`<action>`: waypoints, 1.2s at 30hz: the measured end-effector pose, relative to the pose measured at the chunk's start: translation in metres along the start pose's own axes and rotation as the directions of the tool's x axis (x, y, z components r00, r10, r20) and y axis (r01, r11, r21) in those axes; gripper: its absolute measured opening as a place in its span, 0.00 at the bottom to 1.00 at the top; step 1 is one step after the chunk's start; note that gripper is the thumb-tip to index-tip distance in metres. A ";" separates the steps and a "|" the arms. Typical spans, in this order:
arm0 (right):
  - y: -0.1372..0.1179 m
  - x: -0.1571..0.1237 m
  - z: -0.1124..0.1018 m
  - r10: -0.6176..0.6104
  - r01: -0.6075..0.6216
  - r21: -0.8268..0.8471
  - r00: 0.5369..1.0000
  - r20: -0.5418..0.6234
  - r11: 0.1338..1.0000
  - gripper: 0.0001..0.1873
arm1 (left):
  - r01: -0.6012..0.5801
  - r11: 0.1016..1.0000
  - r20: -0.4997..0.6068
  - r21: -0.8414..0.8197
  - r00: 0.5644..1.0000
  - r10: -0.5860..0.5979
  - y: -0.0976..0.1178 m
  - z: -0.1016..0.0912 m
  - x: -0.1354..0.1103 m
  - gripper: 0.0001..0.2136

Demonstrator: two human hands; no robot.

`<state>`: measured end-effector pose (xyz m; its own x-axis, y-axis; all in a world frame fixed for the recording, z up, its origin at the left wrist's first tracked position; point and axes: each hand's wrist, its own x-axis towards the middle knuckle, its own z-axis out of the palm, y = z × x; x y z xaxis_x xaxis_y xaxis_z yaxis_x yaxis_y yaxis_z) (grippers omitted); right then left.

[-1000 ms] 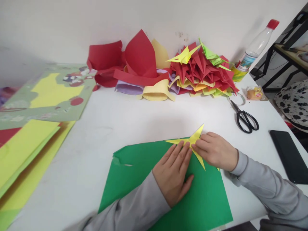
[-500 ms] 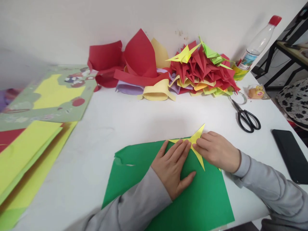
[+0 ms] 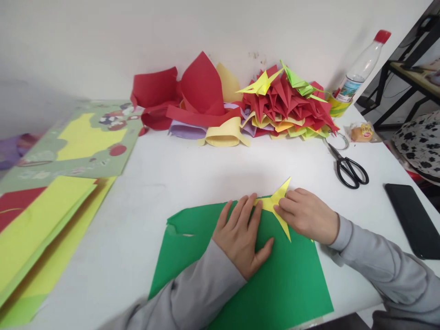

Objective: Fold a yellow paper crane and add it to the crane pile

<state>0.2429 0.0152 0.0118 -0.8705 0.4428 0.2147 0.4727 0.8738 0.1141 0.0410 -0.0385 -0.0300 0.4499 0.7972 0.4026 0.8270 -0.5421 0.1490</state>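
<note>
A yellow folded paper star (image 3: 275, 202) with pointed arms lies on the top edge of a green sheet (image 3: 282, 279). My left hand (image 3: 240, 236) is flat, fingers outstretched, with its fingertips over the star's left arm and the palm on the green sheet. Bent fingers of my right hand (image 3: 305, 213) pinch the star's right side near its centre, covering that part of it. One arm of the star points up and another points down, both in plain sight.
Scissors (image 3: 349, 169) and a black phone (image 3: 410, 220) lie to the right, below a wrapped snack (image 3: 362, 133) and a bottle (image 3: 360, 71). Red folded papers (image 3: 285, 98) and paper rings stand along the wall. Yellow folded sheets (image 3: 44, 215) lie left, beside a printed mat (image 3: 113, 160).
My left hand has slid slightly left, away from the star's centre, uncovering more of it. My right hand keeps its pinch. The whole view has shifted a little.
</note>
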 end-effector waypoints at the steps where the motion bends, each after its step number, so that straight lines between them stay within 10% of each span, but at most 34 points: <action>1: 0.000 0.000 0.001 -0.005 0.005 -0.003 1.000 -0.018 1.000 0.12 | -0.010 1.000 -0.003 0.008 1.000 0.010 -0.001 0.000 -0.001 0.27; 16: -0.002 0.001 0.008 -0.006 0.010 0.019 0.984 -0.180 1.000 0.18 | -0.097 0.989 0.004 0.110 0.995 0.097 -0.003 -0.003 -0.003 0.23; 36: -0.002 0.001 0.003 -0.011 0.011 0.058 1.000 0.000 0.998 0.15 | -0.070 0.990 0.088 0.122 0.994 0.060 -0.002 -0.006 -0.002 0.21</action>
<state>0.2403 0.0143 0.0093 -0.8755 0.4335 0.2136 0.4546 0.8887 0.0595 0.0364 -0.0408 -0.0254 0.5265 0.7838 0.3294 0.8284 -0.5601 0.0088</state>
